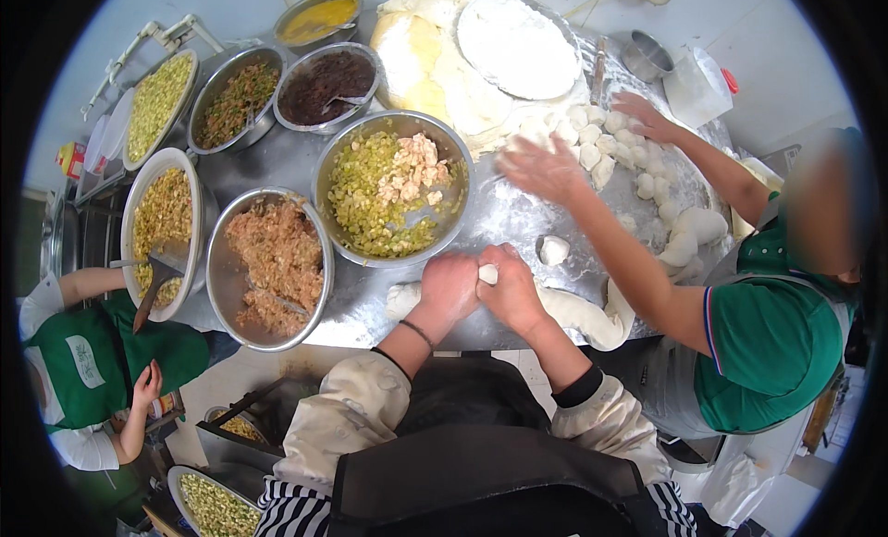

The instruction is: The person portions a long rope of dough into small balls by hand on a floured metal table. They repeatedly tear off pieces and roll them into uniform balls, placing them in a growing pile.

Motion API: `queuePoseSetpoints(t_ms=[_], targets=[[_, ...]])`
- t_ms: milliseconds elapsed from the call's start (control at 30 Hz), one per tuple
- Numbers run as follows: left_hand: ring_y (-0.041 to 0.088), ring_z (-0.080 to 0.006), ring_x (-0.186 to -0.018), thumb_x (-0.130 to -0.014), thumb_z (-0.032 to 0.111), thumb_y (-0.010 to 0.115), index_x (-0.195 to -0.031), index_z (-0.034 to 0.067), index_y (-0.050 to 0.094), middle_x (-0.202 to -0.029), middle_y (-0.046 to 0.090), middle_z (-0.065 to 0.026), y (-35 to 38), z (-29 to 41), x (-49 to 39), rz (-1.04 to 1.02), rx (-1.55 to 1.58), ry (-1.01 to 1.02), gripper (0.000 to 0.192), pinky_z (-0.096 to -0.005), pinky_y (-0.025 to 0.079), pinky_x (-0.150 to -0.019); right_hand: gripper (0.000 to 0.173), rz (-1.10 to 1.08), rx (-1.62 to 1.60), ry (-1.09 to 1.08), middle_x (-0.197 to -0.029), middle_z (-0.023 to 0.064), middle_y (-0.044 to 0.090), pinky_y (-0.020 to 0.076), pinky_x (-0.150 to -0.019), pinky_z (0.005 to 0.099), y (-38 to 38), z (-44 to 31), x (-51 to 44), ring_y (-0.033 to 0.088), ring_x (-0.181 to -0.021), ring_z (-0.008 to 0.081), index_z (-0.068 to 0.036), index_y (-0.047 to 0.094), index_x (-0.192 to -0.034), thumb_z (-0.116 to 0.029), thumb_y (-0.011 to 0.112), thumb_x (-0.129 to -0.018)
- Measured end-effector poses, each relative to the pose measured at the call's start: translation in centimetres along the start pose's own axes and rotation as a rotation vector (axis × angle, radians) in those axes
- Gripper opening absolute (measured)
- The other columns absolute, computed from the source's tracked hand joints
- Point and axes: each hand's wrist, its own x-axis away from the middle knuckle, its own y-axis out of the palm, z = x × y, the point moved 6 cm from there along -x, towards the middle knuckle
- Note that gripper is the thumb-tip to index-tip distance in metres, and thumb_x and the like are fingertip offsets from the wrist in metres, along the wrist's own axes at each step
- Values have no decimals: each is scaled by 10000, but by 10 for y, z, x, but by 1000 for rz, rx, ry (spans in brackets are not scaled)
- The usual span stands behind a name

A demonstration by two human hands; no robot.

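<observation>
My left hand and my right hand meet above the near edge of the metal table, both closed around a small piece of white dough that shows between them. One dough piece lies on the floured table just beyond my right hand. To the right a thick rope of dough runs along the near edge; another dough end shows left of my left hand. Directly beyond my hands stands a steel bowl of chopped green vegetable with a pinkish filling.
At left stand a steel bowl of minced filling and a white bowl with a spatula. Several more filling bowls are behind. A co-worker's hands reach over dough pieces at right; another person stands at far left.
</observation>
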Motion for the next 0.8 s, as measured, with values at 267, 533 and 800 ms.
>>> queuePoseSetpoints(t_ms=[267, 533, 800], targets=[[640, -311, -885, -739, 298, 715, -860, 99, 672, -888, 660, -112, 0, 14, -25, 8, 53, 116, 237, -439, 514, -776, 277, -227, -671, -10, -925, 52, 599, 504, -831, 326, -45, -28, -6, 584, -893, 137, -5, 593, -961, -37, 751, -736], [595, -322, -968, -725, 208, 752, -993, 101, 634, -989, 614, -97, -8, -4, 22, 264, 353, 90, 312, -447, 480, -827, 593, -155, -542, 247, -1135, 110, 638, 511, -880, 316, -1, 37, 1, 612, -1040, 186, 30, 582, -1246, -132, 842, -738], [630, -285, -941, -722, 174, 700, -887, 90, 650, -919, 650, -97, 6, 11, -5, 75, 11, 23, 192, -431, 498, -808, 300, -26, 1, 16, -1025, 264, 631, 499, -879, 433, -4, 11, -4, 601, -979, 438, 16, 631, -1009, -24, 698, -720]])
